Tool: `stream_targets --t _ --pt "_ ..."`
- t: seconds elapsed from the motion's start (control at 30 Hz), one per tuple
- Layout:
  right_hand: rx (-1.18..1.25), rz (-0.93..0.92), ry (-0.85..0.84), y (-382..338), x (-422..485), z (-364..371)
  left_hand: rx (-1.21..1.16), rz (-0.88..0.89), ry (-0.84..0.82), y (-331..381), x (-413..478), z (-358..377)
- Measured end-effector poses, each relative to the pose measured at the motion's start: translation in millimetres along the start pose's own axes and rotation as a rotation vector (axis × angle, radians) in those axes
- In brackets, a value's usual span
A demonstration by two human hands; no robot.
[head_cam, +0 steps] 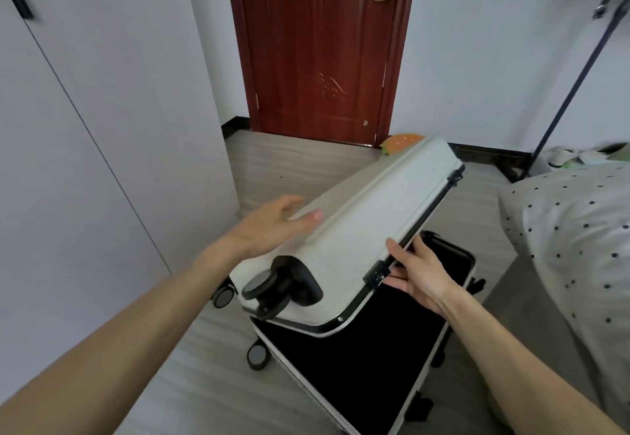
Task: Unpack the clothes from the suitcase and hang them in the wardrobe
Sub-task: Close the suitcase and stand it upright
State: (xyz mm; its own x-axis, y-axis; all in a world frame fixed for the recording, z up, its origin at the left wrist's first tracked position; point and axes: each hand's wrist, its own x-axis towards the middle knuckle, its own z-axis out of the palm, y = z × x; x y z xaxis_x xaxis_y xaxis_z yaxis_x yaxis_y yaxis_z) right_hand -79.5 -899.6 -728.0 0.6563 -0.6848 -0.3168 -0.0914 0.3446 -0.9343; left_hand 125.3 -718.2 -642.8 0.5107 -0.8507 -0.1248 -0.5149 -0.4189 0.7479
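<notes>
Far left: pale grey flat-panel wardrobe doors (85,127), closed, off to the left of the case. The handle is cut off at the top of frame.

My left hand (272,226) lies flat vs the hinge side of the raised lid (402,189), fingers nearly straight, thumb on the shell. It grips nothing, just steadies.

The white hard-shell suitcase with black trim (351,240) is on the floor right in front of me. Long axis runs away from me twd the red-brown wooden door (317,52), slanted a bit right. Hinge on the left, open edge on the right, lid about half up.

My right hand (419,274) is the nearer one to that open edge. Thumb sits on top of the black rim, fingers curl under it, pinching the lid. So I reckon the swing goes up and over to the left, w/ the right lifting.

Below, the black fabric lining (358,366) of the bottom half shows. No clothes visible there, and the lid's inside is hidden, so I can't tell where they are.

Far right: white bedding with black dots (579,223), close beside the case.
</notes>
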Motion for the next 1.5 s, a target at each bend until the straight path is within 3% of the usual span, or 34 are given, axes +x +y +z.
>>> stream_targets --t 0.2,0.53,0.8,1.13,1.37,1.5 --pt "0.033 0.117 0.04 36 1 -18 0.357 -0.061 -0.25 1 20 77" --pt "0.202 0.385 0.199 137 -1 -7 0.735 -0.05 -0.169 -66 -6 168" --pt "0.277 0.419 0.229 164 -2 9 0.795 -0.014 -0.139 -91 -17 183" --pt "0.132 0.399 0.242 179 2 3 0.823 0.007 -0.094 -108 -21 217" --pt "0.034 0.347 0.279 201 -1 4 0.798 0.102 0.04 -140 -26 241" --pt "-0.011 0.408 0.268 209 -2 0 0.766 0.132 0.092 -146 -25 248"
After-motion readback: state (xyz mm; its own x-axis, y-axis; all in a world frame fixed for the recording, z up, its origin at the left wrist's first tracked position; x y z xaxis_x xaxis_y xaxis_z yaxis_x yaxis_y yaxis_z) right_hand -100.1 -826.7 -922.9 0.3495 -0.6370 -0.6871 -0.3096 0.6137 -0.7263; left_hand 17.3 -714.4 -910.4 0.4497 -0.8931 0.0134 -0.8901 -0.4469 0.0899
